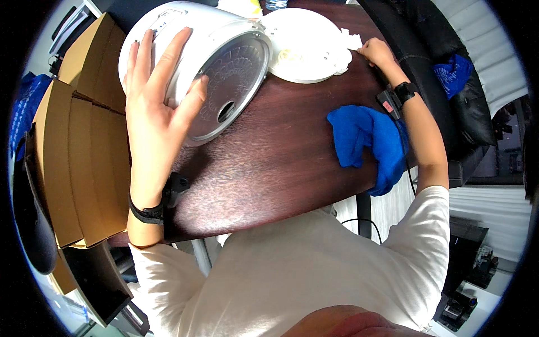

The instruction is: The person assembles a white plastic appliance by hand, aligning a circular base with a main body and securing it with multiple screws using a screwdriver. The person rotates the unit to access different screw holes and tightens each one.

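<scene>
Left hand (154, 92) spread flat with fingers (168, 56) open, pressed against the curved white wall of the rice cooker (208, 39). No clench here, only a steadying palm; thumb lying near the rim of the silver inner pot (236, 84). Cooker tipped on its side at the far left of the dark wooden table (281, 163), open mouth turned toward the person, probably kept so by this hand, since a round body would roll otherwise. Hinged white lid (306, 48) swung open and lying flat on the table just beside the mouth, with its inner face up.

Right hand (376, 53) reaching to the far right edge of the table, fingers curled down close to the lid's edge and near small white scraps of paper (352, 40). Cannot tell if something is pinched there or not; fingertips hidden. Black band with a small device on each wrist.

Blue cloth (368, 143) crumpled on the table's right side, partly hanging over the edge, under the right forearm and apart from both hands. Placed within easy reach, it seems.

Stacked brown cardboard boxes (84, 140) along the left of the table, just beside the cooker. Black chair (432, 67) beyond the right arm, with another blue piece of fabric on it. White shirt filling the lower part of the view.
</scene>
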Available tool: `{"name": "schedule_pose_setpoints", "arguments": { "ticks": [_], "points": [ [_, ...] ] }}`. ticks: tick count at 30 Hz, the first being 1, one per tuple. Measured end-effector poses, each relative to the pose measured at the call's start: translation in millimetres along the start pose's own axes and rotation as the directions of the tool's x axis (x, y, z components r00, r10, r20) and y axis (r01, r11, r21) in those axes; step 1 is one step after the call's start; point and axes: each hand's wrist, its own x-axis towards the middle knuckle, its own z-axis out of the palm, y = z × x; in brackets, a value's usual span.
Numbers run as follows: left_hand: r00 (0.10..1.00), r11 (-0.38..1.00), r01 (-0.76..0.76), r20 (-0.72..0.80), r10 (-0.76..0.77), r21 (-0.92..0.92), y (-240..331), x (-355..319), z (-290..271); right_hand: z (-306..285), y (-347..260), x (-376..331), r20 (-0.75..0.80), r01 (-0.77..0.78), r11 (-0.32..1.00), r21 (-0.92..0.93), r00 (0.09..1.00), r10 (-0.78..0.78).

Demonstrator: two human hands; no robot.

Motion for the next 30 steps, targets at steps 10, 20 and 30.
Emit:
{"name": "schedule_pose_setpoints", "arguments": {
  "ticks": [10,20,30],
  "points": [
    [0.997,0.997,-0.071,-0.034,0.071,-0.026,1.0,3.6,-1.6,7.1,12.7,7.1,-0.021,0.073,0.997,0.023,0.997,-0.073],
    [0.995,0.997,-0.079,-0.056,0.078,-0.013,-1.8,1.6,0.6,1.9,14.1,3.7,0.007,0.086,0.996,0.005,0.996,-0.086],
    [0.998,0.998,-0.049,-0.033,0.05,0.027,-3.8,-3.0,-0.3,1.8,10.1,13.3,0.048,0.139,0.987,-0.084,0.99,-0.136]
  ]
}}
